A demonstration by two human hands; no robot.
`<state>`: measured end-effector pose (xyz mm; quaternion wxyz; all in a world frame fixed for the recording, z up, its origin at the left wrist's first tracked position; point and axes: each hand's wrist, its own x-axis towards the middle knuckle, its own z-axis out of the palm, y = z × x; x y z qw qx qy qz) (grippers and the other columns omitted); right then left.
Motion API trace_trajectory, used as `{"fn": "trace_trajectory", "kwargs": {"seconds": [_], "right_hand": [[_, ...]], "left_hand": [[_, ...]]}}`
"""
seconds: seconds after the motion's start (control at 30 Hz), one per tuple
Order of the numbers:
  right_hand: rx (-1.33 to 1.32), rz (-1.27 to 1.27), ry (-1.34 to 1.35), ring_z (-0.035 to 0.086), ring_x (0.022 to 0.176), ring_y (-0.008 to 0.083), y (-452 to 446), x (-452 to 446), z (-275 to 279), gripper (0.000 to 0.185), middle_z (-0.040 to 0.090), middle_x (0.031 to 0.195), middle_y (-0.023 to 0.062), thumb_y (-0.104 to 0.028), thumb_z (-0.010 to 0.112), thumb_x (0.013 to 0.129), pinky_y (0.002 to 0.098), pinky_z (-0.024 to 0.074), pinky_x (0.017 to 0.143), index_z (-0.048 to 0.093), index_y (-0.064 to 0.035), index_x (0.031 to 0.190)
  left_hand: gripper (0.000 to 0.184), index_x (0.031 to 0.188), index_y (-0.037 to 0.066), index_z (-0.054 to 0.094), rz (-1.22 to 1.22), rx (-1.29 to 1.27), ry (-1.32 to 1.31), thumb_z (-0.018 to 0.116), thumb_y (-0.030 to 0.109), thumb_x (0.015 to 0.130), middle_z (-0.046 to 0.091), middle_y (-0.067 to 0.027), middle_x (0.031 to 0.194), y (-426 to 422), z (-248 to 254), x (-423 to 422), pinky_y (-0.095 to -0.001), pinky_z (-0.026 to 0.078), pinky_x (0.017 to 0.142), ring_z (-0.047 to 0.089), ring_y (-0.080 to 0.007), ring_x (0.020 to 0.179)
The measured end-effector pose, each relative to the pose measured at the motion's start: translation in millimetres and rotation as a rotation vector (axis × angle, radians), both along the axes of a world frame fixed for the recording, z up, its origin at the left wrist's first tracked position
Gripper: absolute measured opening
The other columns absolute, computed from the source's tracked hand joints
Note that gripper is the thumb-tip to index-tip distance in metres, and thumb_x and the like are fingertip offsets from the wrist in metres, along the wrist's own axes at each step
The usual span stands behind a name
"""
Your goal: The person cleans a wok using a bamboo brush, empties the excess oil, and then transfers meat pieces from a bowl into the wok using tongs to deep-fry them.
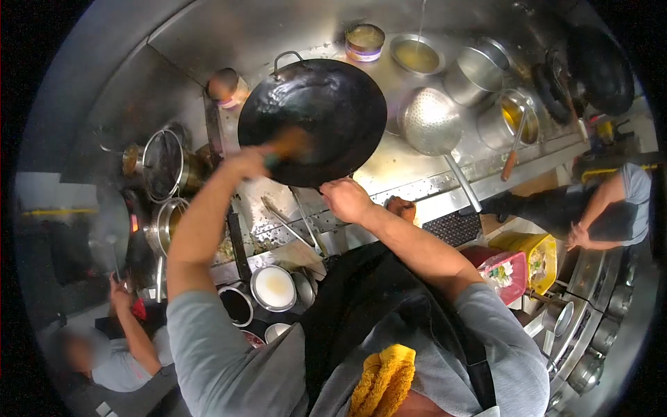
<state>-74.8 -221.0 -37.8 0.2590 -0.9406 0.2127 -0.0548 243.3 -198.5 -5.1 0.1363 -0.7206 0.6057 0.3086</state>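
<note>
My left hand (246,164) is closed around a brown brush (290,143) with a teal band near the grip. Motion blurs the brush, which is over the inside of a large black wok (326,104). At the near rim of the wok, my right hand (345,199) is closed; the handle it grips is mostly hidden under the fingers. The wok is tilted, its dark inside shiny, and a loop handle (287,55) stands at its far rim. Tongs and other metal utensils (306,222) lie on the counter below the wok.
Right of the wok rests a perforated ladle (431,121), near steel pots (477,71) and a bowl of yellowish liquid (417,54). White-filled container (274,288) stands front left. Food tubs (505,274) are at right. One co-worker (132,347) is at left, another (611,208) at right.
</note>
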Motion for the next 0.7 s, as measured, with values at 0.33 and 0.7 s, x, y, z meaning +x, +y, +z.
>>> {"fn": "trace_trajectory", "kwargs": {"seconds": [0.33,0.7], "right_hand": [[0.033,-0.017,-0.201,0.067,0.083,0.0378,-1.0,-0.4,-13.6,0.008,0.068,0.085,0.0193,-0.011,0.059,0.08,0.0483,0.0521,0.078,0.063,-0.0044,0.08],[0.087,-0.04,-0.139,0.066,0.086,0.04,0.4,4.4,-2.5,0.013,0.068,0.091,0.0214,-0.014,0.061,0.087,0.049,0.0525,0.081,0.065,-0.0029,0.089]], "left_hand": [[0.083,0.148,0.012,0.041,0.521,-0.245,0.539,0.077,0.028,0.075,0.061,-0.0242,0.126,-71.3,-56.8,-101.2,-0.0385,0.046,0.098,0.06,-0.0328,0.116],[0.081,0.154,0.018,0.024,0.838,-0.604,-0.131,0.065,0.033,0.086,0.067,-0.0248,0.113,72.1,48.7,4.4,-0.0458,0.049,0.092,0.064,-0.0413,0.105]]}}
